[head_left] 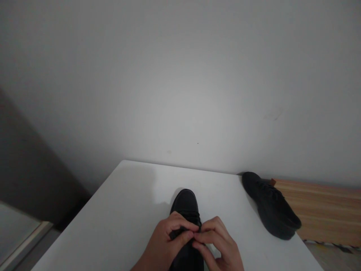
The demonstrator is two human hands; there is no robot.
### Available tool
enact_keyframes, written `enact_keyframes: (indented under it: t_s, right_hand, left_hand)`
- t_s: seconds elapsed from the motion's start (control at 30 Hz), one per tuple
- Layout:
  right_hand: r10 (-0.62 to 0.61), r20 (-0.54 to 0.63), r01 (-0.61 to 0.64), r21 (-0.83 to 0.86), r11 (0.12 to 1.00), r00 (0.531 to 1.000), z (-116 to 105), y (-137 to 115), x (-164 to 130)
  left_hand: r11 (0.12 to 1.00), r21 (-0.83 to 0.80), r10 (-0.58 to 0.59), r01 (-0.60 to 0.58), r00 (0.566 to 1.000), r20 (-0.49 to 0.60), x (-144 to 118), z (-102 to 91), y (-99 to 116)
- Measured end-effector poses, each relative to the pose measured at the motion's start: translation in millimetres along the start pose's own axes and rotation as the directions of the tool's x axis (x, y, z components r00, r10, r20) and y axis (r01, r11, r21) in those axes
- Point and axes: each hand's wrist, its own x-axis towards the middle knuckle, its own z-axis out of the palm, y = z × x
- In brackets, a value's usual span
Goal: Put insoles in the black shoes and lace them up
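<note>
A black shoe (pixel 184 203) lies on the white table (pixel 124 210), toe pointing away from me toward the wall. My left hand (pixel 166 244) and my right hand (pixel 218 242) meet over its lacing area, fingertips pinched together on the black laces. The rear half of the shoe is hidden under my hands and cut off by the bottom edge of the view.
A second black shoe (pixel 270 205) lies at the table's far right corner, toe toward the wall. A plain grey wall stands right behind the table. A wooden surface (pixel 324 210) sits to the right, and the floor drops away on the left.
</note>
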Motion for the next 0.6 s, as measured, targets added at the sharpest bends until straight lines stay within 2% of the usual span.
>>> enact_keyframes:
  t_s: [0.1,0.2,0.27,0.3,0.4,0.47,0.53,0.6]
  right_hand:
    - [-0.011,0.012,0.011,0.015,1.0,1.0,-3,-2,1]
    - [0.137,0.011,-0.138,0.071,0.988,0.99,-3,-2,-1]
    - [0.253,0.018,-0.254,0.073,0.964,0.967,-1,1,-2]
    - [0.273,0.032,-0.275,0.068,0.959,0.961,1,3,-3]
    - [0.218,0.111,-0.226,0.061,0.972,0.969,5,9,-4]
    - [0.193,0.14,-0.204,0.068,0.977,0.971,7,10,-2]
    - [0.211,0.152,-0.227,0.1,0.969,0.966,9,9,1]
    - [0.245,0.151,-0.268,0.156,0.951,0.958,10,7,5]
  left_hand:
    - [0.995,0.037,0.097,-0.097,0.995,-0.013,-3,-0.4,-4]
    - [0.919,0.233,0.323,-0.318,0.946,0.015,-5,-0.1,-4]
    - [0.796,0.4,0.456,-0.454,0.885,0.096,-5,-0.3,-3]
    - [0.717,0.474,0.515,-0.511,0.847,0.135,-5,-0.5,-2]
    - [0.477,0.631,0.675,-0.611,0.715,0.182,-2,-1.5,0]
    - [0.371,0.687,0.746,-0.625,0.641,0.18,-1,-2.3,1]
    - [0.309,0.719,0.773,-0.623,0.605,0.191,-1,-2.6,0]
    - [0.273,0.741,0.786,-0.614,0.587,0.197,-2,-2.3,0]
